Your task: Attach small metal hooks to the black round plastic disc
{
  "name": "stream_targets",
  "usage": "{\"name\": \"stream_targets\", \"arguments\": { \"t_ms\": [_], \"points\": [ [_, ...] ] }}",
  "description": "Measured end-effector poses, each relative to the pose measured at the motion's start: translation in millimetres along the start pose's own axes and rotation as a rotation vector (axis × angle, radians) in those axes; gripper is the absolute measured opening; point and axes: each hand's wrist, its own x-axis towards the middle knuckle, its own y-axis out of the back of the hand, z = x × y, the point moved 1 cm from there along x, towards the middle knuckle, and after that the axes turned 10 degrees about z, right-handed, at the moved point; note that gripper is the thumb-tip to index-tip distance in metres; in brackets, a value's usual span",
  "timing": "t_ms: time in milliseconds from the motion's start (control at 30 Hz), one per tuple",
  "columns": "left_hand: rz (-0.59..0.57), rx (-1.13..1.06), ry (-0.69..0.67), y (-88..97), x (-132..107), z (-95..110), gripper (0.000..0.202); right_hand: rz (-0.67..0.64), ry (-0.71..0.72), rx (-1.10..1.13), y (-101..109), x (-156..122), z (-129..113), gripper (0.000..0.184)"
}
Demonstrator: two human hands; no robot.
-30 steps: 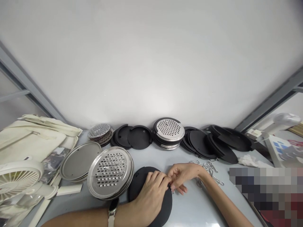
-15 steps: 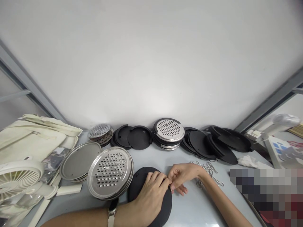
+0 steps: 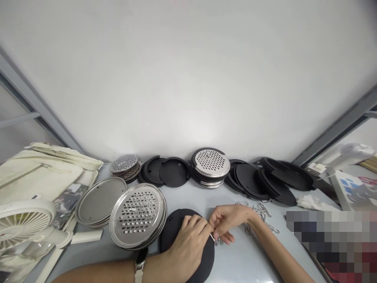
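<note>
A round black disc point(image 3: 176, 230) lies flat on the grey table near me. My left hand point(image 3: 188, 245) rests on top of it, fingers curled at its right edge. My right hand point(image 3: 225, 222) meets it there, pinching a small metal wire clip point(image 3: 214, 238) against the disc's rim. Just beyond my right wrist lies a loose pile of the same wire clips point(image 3: 259, 210). A watch sits on my left wrist.
A stack of perforated steel plates point(image 3: 138, 214) and plain steel plates point(image 3: 98, 200) lie left of the disc. Along the wall are black discs point(image 3: 167, 171), a steel-topped stack point(image 3: 211, 165) and more black rings point(image 3: 265, 179). A white fan point(image 3: 23, 222) and cream bag point(image 3: 44, 169) sit at left.
My hands stay at the disc's right edge. The wire clip now shows below my right fingertips, pulled slightly down and out.
</note>
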Motion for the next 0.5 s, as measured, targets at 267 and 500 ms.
{"name": "stream_targets", "arguments": {
  "t_ms": [267,500],
  "points": [
    [0.018,0.104,0.001,-7.7,-1.1,-3.5,0.033,-0.002,0.008,0.016,0.2,0.9,-0.3,0.034],
    [0.026,0.108,0.002,-5.6,-3.0,-2.1,0.029,0.003,0.012,0.024,1.2,0.9,1.0,0.032]
  ]
}}
